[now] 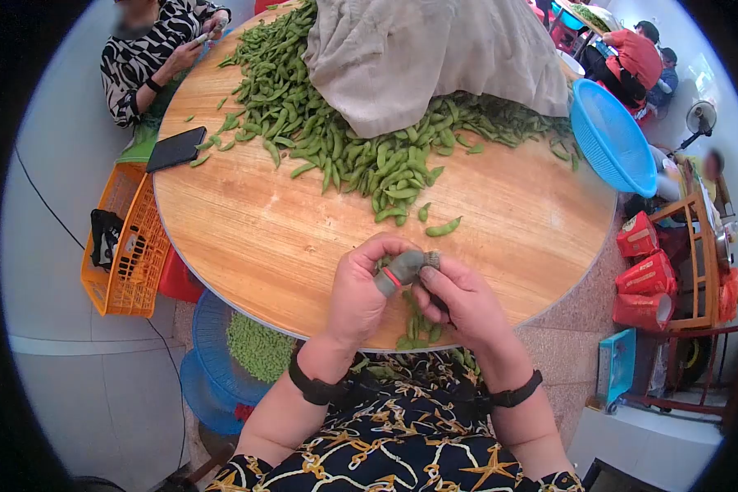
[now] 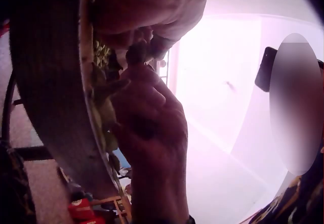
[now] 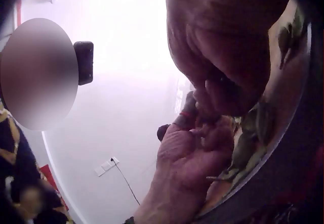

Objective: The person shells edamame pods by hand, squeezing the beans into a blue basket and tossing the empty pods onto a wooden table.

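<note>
My left hand (image 1: 357, 293) is at the table's near edge, a grey-green cover with a red band (image 1: 393, 277) on its thumb. Curled fingers lie behind that thumb; whether they hold anything is hidden. My right hand (image 1: 469, 305) meets it and pinches a ribbed grey piece (image 1: 431, 261) at the cover's tip. Something dark shows under the right fingers. Green pods (image 1: 418, 326) lie below the hands, and one pod (image 1: 443, 227) lies beyond them. The right wrist view shows the left hand (image 3: 185, 158) palm up, touching the right hand (image 3: 223, 42).
A heap of pods (image 1: 336, 148) spreads under a grey cloth (image 1: 435, 57). A phone (image 1: 176, 149) lies at the left rim, a blue basket (image 1: 611, 135) at the right rim. Below left stand a basin of shelled beans (image 1: 258, 348) and an orange crate (image 1: 127, 246). Another person sits upper left.
</note>
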### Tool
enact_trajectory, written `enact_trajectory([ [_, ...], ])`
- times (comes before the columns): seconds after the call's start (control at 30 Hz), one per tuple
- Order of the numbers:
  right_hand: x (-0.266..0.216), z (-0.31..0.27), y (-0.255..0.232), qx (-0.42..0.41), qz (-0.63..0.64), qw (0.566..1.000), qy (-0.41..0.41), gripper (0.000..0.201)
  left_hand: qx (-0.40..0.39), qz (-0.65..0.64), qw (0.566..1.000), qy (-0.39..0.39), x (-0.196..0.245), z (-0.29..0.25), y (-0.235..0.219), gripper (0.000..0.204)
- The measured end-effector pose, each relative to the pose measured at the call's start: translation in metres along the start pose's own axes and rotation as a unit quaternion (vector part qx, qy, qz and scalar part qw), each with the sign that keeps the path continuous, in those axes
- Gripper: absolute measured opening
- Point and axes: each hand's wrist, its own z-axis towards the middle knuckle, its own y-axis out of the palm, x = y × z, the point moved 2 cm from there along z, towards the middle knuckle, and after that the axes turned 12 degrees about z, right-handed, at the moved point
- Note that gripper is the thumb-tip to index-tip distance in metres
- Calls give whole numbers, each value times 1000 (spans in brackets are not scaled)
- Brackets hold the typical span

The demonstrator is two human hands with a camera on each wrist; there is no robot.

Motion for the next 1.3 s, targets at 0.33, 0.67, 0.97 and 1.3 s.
enact_trajectory([
  [0.33, -4, -8, -2, -68, 237, 963, 110, 20, -146, -131, 980, -41, 11, -2, 0, 8],
  [0.67, -4, -6, -5, -68, 187, 977, 83, 25, -24, -23, 997, -76, 3, -1, -2, 6],
  [0.97, 1, -1, -5, -58, 217, 968, 111, 19, -60, -6, 997, -47, 7, -2, -1, 6],
  [1.3, 0, 0, -5, -46, 90, 994, 53, 21, 32, 183, 982, -25, 7, -2, -2, 6],
])
